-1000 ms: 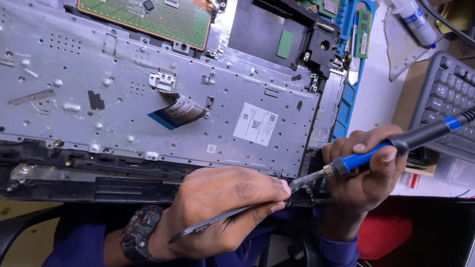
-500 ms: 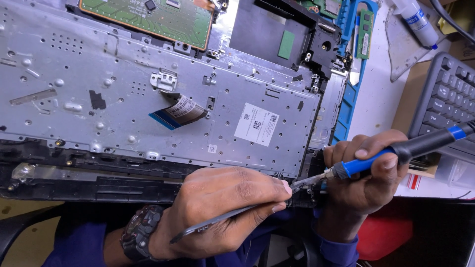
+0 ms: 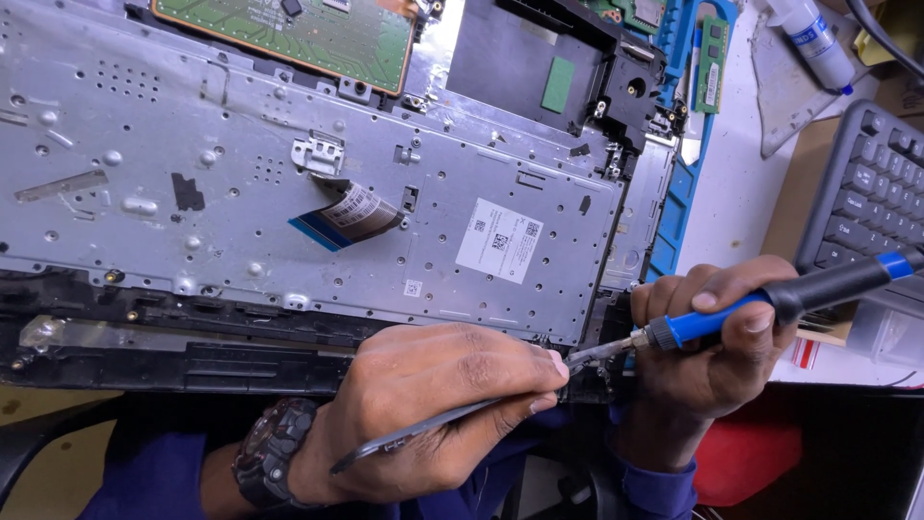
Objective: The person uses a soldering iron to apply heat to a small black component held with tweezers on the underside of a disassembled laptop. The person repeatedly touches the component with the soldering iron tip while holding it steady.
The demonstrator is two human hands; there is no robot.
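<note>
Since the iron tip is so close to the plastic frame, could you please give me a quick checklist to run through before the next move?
1. Soldering iron gripped firmly in right hand: ok.
2. Tweezers pinched in left hand, tips beside the iron's tip: ok.
3. Iron tip on the intended spot: cannot tell, the contact point is hidden by fingers.
4. Ribbon cable lies apart from the iron: ok.
5. Left fingertips safely away from the hot tip: not ok, very near.
</note>
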